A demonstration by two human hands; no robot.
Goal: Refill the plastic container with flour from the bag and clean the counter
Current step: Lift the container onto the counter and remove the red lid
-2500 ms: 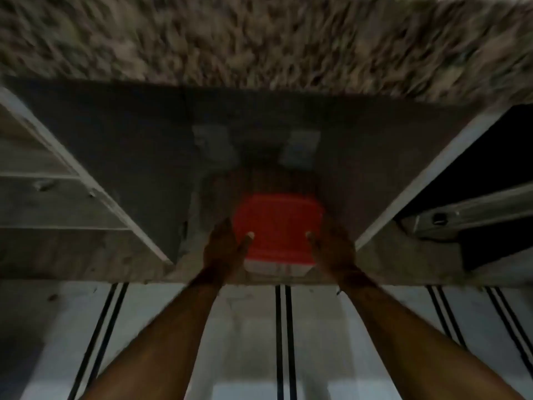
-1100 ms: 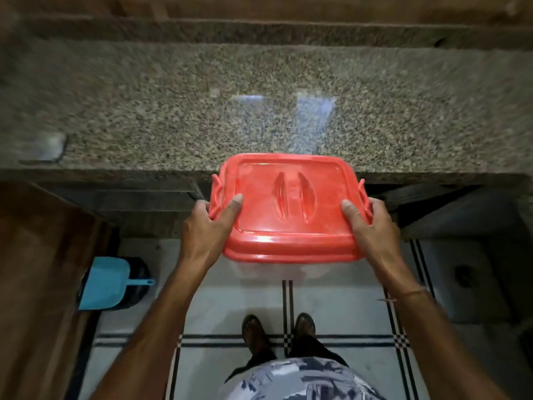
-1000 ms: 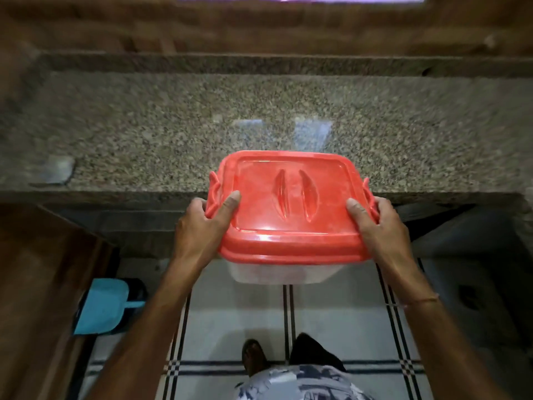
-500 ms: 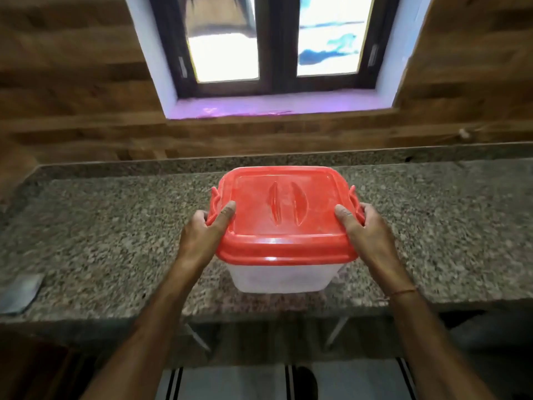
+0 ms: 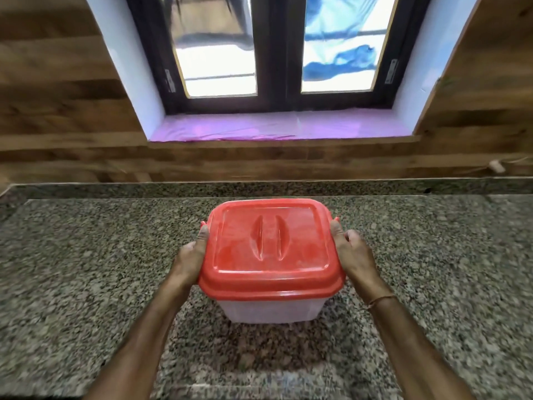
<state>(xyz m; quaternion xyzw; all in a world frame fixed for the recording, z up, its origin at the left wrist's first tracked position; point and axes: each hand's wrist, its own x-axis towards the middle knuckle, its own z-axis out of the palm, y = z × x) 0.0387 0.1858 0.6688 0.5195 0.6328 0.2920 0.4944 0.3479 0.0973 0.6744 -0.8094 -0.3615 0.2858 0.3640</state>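
Both hands grip plastic container [image 5: 271,310] over granite counter [image 5: 86,255].
L hand [image 5: 190,256] & R hand [image 5: 354,256]: fingers [image 5: 350,236] curled round its sides, thumbs at red lid [image 5: 274,243] edge, off lid top vs 0.5 s ago. Clear-walled box now mid-counter, was at counter front edge; base contact unclear.

- One clear plastic container [image 5: 271,310].
- One red lid [image 5: 271,272], with two raised ridges [image 5: 257,241] on top.
- Two bare hands: left hand [image 5: 190,261], right hand [image 5: 353,258].
- One thread band [image 5: 380,300], on the right wrist.
- One granite table [image 5: 86,255].
- One window [image 5: 271,53], two panes [image 5: 215,44].
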